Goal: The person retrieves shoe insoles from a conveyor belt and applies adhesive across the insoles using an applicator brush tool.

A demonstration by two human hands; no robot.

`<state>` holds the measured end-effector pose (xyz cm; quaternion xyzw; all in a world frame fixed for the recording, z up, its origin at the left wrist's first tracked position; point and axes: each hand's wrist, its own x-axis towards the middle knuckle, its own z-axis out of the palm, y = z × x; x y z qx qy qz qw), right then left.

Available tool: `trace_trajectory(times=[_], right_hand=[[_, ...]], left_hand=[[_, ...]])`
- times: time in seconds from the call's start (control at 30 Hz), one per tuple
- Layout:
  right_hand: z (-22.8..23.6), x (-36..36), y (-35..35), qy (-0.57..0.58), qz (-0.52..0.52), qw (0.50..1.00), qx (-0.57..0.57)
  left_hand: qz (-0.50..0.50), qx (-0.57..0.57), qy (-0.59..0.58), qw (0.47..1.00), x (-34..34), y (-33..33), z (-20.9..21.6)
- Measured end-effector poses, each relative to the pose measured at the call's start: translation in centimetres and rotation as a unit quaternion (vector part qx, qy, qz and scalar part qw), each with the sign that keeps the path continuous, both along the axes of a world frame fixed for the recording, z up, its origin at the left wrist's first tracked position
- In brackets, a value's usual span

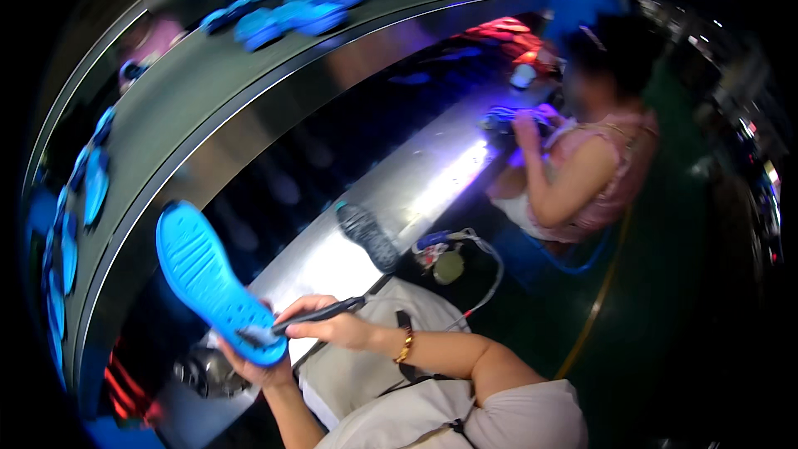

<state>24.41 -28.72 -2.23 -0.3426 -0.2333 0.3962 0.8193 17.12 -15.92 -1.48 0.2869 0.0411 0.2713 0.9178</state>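
Note:
My left hand point(259, 370) holds a bright blue shoe sole point(212, 278) from beneath its near end, ribbed underside facing me and tilted up to the left. My right hand point(332, 328) grips a thin dark brush-like tool point(320, 314), with its tip resting on the sole's near end. A gold bracelet sits on my right wrist. Both hands are over the near edge of the shiny metal worktop point(391, 199).
A dark sole point(367, 235) lies on the worktop beyond my hands. A small metal pot point(204, 372) stands lower left. A conveyor belt point(191, 91) carries several blue soles. A seated person in pink point(594, 166) works on a shoe part at right. Cables hang nearby.

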Motion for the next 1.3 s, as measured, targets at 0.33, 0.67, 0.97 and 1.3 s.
trace_trajectory(times=[0.33, 0.67, 0.97, 1.3], right_hand=[[2.9, 1.1, -0.7, -0.248, 0.063, 0.966, -0.037], [7.4, 3.9, -4.5, -0.485, 0.133, 0.864, -0.033], [8.0, 2.8, -4.7, -0.509, 0.187, 0.84, -0.009], [8.6, 3.6, -5.1, -0.573, 0.119, 0.807, -0.083]], left_hand=[[-0.054, 0.025, -0.039, 0.997, -1.0, 2.9, -0.8], [-0.245, 0.06, 0.072, 0.965, -0.2, 3.2, 1.9], [-0.368, 0.051, 0.236, 0.898, -1.3, 3.2, 4.2], [-0.392, 0.157, 0.341, 0.84, -3.2, 4.0, 4.9]])
